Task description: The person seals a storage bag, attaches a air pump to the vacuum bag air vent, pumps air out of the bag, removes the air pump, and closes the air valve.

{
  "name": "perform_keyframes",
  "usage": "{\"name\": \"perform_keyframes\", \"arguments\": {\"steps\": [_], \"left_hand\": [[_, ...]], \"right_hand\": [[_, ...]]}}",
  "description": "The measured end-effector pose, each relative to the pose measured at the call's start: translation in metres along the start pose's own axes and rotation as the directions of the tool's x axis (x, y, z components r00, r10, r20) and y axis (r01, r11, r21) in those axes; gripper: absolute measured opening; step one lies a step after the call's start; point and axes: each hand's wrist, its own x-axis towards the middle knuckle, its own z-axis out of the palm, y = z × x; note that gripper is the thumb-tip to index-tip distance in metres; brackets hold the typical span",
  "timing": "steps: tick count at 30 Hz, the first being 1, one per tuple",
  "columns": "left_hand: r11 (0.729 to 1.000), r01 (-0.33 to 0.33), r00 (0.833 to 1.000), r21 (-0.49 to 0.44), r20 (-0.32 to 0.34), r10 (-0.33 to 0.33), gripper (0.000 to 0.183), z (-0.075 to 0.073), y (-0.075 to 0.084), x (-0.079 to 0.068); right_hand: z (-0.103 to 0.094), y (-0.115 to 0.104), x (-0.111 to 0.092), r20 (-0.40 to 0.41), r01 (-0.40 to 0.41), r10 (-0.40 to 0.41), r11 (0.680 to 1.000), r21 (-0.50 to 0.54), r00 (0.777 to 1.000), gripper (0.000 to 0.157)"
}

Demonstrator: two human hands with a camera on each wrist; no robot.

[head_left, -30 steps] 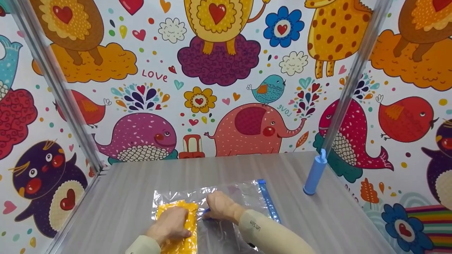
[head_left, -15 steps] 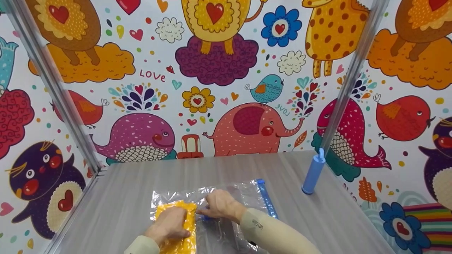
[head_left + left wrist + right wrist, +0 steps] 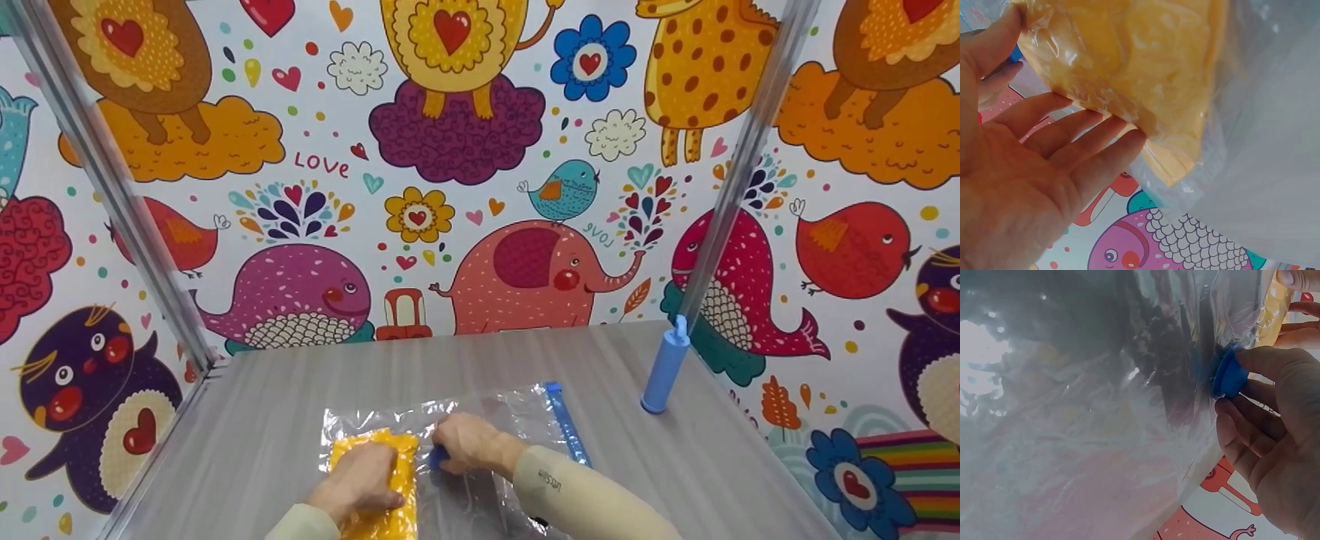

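A transparent storage bag (image 3: pixel 517 412) lies flat on the table, with a blue zip strip (image 3: pixel 568 424) along its right edge. Inside its left part is a folded yellow item (image 3: pixel 405 487), which looks soft. My left hand (image 3: pixel 358 476) rests on that yellow part through the plastic; in the left wrist view its fingers (image 3: pixel 1081 126) stretch out against the item. With thumb and fingers, my right hand (image 3: pixel 472 444) pinches a round blue valve cap (image 3: pixel 1231 374) set in the film near the bag's middle. In the head view that hand partly covers the cap (image 3: pixel 437 456).
A light blue hand pump (image 3: pixel 666 371) stands upright on the grey table (image 3: pixel 285 382) at the back right. Walls printed with cartoon animals (image 3: pixel 525 277) close off the back and sides, with metal posts (image 3: pixel 169 277) at the corners.
My right hand's fingers stretched out over the cap half a second ago and are now curled round it again, as if turning it. My left hand stays in place on the yellow item.
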Motion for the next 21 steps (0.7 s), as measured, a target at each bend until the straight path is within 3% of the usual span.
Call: {"name": "perform_keyframes", "arguments": {"steps": [8, 14, 21], "left_hand": [[0.999, -0.038, 0.999, 0.02, -0.027, 0.039, 0.043, 0.008, -0.009, 0.001], [1.0, -0.016, 1.0, 0.017, -0.013, 0.016, 0.044, 0.006, -0.008, 0.002], [0.999, 0.017, 1.0, 0.033, -0.001, -0.017, 0.045, -0.001, -0.001, 0.0]], "right_hand": [[0.004, -0.006, 0.004, -0.048, -0.081, 0.08, 0.997, 0.0, 0.996, 0.031], [0.004, -0.011, 0.007, -0.094, -0.15, 0.147, 0.988, -0.022, 0.985, 0.047], [-0.005, -0.017, 0.009, -0.046, -0.208, 0.208, 0.978, 0.012, 0.977, 0.049]]}}
